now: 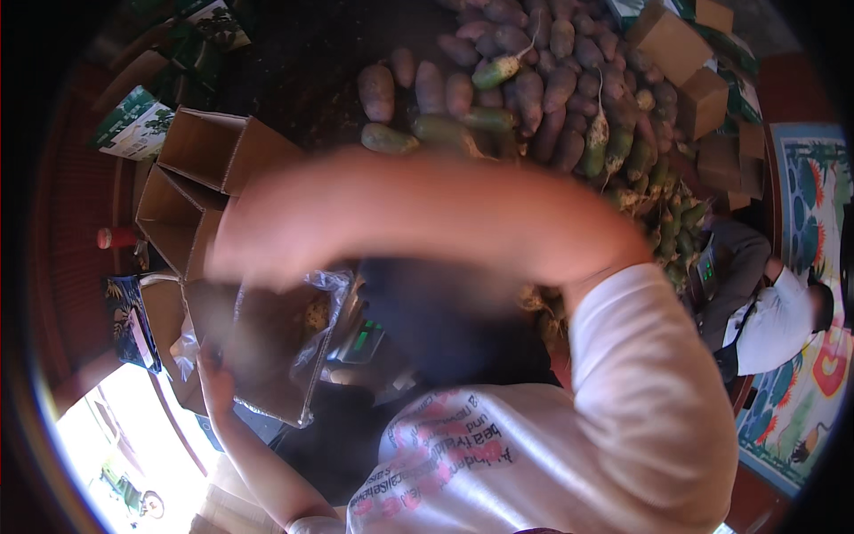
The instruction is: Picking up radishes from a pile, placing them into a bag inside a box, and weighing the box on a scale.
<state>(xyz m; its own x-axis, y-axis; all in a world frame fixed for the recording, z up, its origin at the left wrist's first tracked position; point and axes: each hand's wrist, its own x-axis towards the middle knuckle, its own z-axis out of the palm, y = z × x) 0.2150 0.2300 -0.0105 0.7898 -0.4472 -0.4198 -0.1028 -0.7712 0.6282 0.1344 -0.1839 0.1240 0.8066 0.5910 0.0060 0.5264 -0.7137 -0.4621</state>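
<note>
Left hand: the left hand [213, 369] rises from the lower edge on a bare forearm and grips the near left edge of an open cardboard box; the fingers look closed over the rim and its plastic, though the blur hides exactly how they lie.
Cardboard box: the cardboard box [267, 351] is lined with a clear plastic bag [325, 285] whose crumpled edge stands up along the far rim; a few pale lumps show inside at the far right corner.
Empty boxes: two open empty cartons [209, 165] stand just beyond the lined box, flaps up, touching each other.
Red cup: a small red cup [114, 238] sits left of those cartons.
Scale: a scale with a green display [365, 338] lies just right of the lined box, partly hidden under a dark blurred shape.
Right hand: the right forearm sweeps across the middle from a white sleeve [640, 356]; the right hand [233, 254] is smeared by motion above the lined box, so I cannot tell whether it is spread or closed.
Roots: a heap of purple and green root vegetables [534, 80] lies on the dark ground at the far side.
Other person: a seated person [765, 320] in a white top is at the right edge, beside more brown cartons [685, 62].
</note>
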